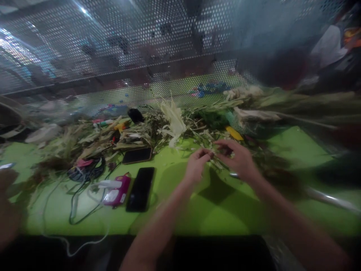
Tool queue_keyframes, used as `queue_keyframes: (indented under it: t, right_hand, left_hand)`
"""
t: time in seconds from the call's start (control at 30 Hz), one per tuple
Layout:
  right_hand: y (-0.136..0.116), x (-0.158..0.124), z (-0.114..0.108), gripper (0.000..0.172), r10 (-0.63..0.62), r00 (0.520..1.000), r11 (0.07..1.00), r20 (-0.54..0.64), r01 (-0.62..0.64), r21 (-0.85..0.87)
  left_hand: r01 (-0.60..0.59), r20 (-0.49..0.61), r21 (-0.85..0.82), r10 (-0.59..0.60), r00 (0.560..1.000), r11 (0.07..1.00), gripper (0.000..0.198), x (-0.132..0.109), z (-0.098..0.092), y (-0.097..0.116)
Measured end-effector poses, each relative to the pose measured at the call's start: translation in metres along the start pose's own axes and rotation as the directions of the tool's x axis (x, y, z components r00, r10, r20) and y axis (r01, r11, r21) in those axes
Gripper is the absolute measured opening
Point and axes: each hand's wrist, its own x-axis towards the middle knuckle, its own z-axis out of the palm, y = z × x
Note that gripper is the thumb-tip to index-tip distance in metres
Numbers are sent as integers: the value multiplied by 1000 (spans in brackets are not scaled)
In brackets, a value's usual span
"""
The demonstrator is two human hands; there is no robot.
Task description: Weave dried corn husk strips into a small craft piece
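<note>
Over the green table (pixel 175 188), my left hand (pixel 199 162) and my right hand (pixel 235 156) are close together with bent fingers. The left fingertips are pinched, and whatever lies between them is too small to make out. My right thumb and index finger curve toward the left fingertips; blur hides whether they hold anything. Thin pale plant scraps (pixel 207 137) lie around the fingertips. Just behind and to the left stands a pale corn-husk bundle (pixel 173 120). A yellow object (pixel 234 133) lies behind my right hand.
A black phone (pixel 141 189), a second phone (pixel 137 155) and a magenta box (pixel 118 190) with cables lie left. Dried husks (pixel 84 139) line the back before a perforated metal screen (pixel 141 60). Another person's blurred arm (pixel 9 210) is at the left edge.
</note>
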Motion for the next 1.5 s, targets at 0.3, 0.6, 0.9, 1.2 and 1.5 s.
queue_keyframes:
  t: [0.3,0.6,0.9,1.2,1.5]
  right_hand:
    - [6,5,0,14,-9,995,999,96,5,45]
    - [9,10,-21,13,155,987,987,-47,-157,-42]
    - [22,12,-44,9,176,838,937,517,17,-348]
    - [21,4,-32,8,211,815,826,540,147,-544]
    - [-3,9,-71,19,211,886,975,413,-220,-26]
  left_hand:
    - [49,177,12,-51,983,999,7,2,-2,11]
    - [23,80,19,-25,996,1000,12,8,-16,21]
    - [-52,-145,-71,41,989,996,16,21,-42,41]
    - [-51,-144,-80,39,989,995,16,23,-45,38]
    - [-65,-178,-115,44,983,991,13,26,-46,39]
